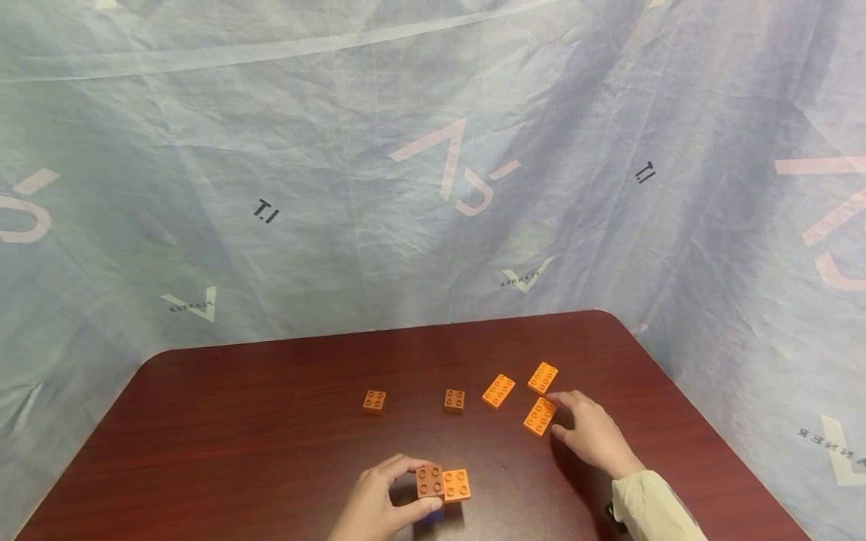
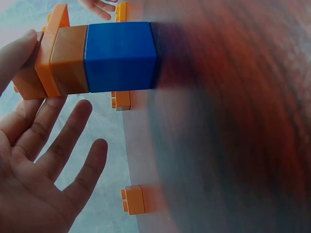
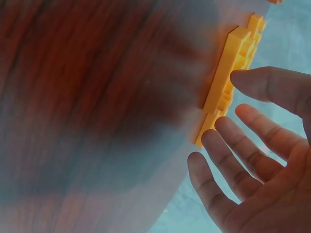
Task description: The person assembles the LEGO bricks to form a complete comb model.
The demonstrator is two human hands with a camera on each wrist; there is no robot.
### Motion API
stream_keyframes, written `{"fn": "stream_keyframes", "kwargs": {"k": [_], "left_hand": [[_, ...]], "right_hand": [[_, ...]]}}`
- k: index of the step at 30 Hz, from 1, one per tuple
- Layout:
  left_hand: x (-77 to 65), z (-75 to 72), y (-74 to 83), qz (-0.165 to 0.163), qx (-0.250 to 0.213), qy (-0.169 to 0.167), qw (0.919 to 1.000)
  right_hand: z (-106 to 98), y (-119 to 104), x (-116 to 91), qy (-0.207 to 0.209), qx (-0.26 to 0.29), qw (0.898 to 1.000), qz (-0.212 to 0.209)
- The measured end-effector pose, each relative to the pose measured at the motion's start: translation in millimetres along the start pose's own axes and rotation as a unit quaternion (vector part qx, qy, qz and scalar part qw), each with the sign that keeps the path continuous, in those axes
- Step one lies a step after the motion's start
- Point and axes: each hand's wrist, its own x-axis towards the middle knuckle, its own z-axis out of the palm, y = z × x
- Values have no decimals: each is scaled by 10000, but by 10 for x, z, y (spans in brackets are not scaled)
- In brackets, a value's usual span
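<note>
Left hand (image 1: 382, 496) clamped on brick stack (image 1: 429, 481), blue bottom, well short of counter (image 1: 271, 436) far edge. Right hand (image 1: 595, 432) loose, fingers apart, beside orange brick (image 1: 540, 417) nearer right edge, can't tell if touching.

The brick stack (image 1: 430, 481) is in your left hand (image 1: 375, 494). Behind it, on the table (image 1: 237, 421), lie two square bricks (image 1: 455, 401); right of them, three oblong bricks (image 1: 498, 391), the nearest beside your right hand (image 1: 594, 434).

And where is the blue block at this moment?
In the head view, bottom centre: the blue block sits lowest in the stack the left hand holds.
</note>
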Motion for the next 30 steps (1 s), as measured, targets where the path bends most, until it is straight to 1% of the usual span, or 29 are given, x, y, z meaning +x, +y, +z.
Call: {"fn": "stream_keyframes", "kwargs": {"k": [9, 12, 24, 27, 30], "left_hand": [[7, 3, -6, 39, -80, 3, 10000], [10, 6, -5, 43, -100, -4, 9999], [5, -3, -12, -8, -116, -33, 9999], [3, -1, -11, -17, -109, -36, 9999], [2, 1, -9, -35, -97, -40, 9999]], "right_hand": [[60, 8, 72, 33, -86, 9998, -160], [70, 12, 85, -4, -83, 9999, -149], [42, 23, 81, -223, -79, 9996, 180], [36, 25, 68, -195, -105, 9993, 307], [49, 34, 59, -115, -120, 9994, 316]]}}
